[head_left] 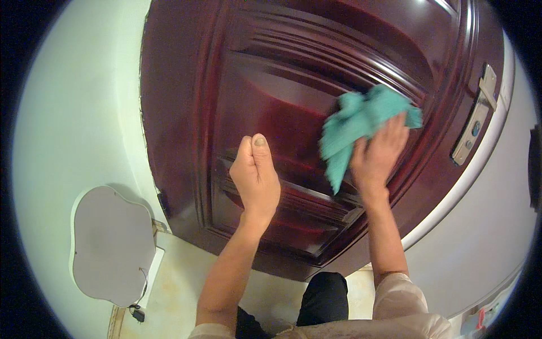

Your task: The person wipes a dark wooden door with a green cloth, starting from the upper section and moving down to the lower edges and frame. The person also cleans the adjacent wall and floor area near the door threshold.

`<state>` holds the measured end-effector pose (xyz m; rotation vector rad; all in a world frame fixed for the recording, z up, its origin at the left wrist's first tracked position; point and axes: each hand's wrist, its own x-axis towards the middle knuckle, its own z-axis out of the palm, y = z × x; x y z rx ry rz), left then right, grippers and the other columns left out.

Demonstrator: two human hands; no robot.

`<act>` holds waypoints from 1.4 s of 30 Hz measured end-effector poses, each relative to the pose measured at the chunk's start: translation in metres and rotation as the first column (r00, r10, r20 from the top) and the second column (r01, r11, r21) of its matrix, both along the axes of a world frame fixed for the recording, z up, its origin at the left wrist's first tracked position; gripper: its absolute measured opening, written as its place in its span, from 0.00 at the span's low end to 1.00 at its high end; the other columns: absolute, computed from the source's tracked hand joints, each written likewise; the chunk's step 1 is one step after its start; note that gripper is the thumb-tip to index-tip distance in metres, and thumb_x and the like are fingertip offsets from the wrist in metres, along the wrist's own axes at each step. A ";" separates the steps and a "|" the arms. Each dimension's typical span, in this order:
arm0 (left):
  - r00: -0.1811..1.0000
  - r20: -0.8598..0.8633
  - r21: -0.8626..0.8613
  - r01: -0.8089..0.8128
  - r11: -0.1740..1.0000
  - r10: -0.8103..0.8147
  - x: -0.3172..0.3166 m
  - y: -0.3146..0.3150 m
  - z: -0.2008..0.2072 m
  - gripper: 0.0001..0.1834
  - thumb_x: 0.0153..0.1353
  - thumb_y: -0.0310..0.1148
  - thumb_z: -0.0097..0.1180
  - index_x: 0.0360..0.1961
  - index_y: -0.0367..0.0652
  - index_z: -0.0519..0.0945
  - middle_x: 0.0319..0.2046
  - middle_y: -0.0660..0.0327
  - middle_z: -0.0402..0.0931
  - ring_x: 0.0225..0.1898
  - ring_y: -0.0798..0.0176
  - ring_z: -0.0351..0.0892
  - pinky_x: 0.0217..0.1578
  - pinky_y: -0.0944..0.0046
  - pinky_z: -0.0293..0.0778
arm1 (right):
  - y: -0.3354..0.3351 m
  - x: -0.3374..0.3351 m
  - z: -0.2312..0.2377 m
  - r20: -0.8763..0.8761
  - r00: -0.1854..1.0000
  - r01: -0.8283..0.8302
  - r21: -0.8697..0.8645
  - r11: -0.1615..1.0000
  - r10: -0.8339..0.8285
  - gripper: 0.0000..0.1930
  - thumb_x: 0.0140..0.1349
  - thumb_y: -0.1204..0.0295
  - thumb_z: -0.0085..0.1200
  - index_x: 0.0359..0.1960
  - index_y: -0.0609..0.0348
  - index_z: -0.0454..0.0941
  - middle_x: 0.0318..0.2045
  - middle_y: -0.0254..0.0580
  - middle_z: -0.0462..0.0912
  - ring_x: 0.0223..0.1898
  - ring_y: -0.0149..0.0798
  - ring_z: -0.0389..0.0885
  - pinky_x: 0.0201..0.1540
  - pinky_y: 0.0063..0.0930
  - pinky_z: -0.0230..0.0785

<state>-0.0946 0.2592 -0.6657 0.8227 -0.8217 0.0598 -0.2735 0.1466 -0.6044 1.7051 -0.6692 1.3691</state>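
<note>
A dark red panelled door (271, 113) with moulded ridges fills the middle of the view. Against its right part lies a teal cloth (367, 116), bunched at the top with one corner hanging down. My right hand (381, 152) presses the cloth to the door, its fingers over the lower right of the fabric; hand and cloth are slightly blurred. In front of the door's centre my left hand (255, 178) is held up in a loose fist, thumb on top, apart from the cloth. Nothing shows in it.
A metal lock plate with a lever handle (475, 116) sits on the door's right edge. At the lower left, a grey wavy-edged panel with a white rim (113, 243) leans by the pale wall (73, 124), a cable and small black plug (137, 313) beside it. My dark-trousered knee (323, 296) is close to the door.
</note>
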 end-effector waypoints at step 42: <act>0.901 -0.145 -0.126 0.392 0.911 -0.408 0.019 0.021 -0.011 0.21 0.71 0.36 0.45 0.18 0.41 0.68 0.15 0.68 0.65 0.19 0.77 0.61 0.22 0.71 0.58 | 0.019 0.067 0.122 -0.440 0.896 -0.018 -0.162 0.987 -0.056 0.22 0.53 0.65 0.52 0.50 0.62 0.73 0.54 0.56 0.70 0.66 0.58 0.59 0.68 0.54 0.49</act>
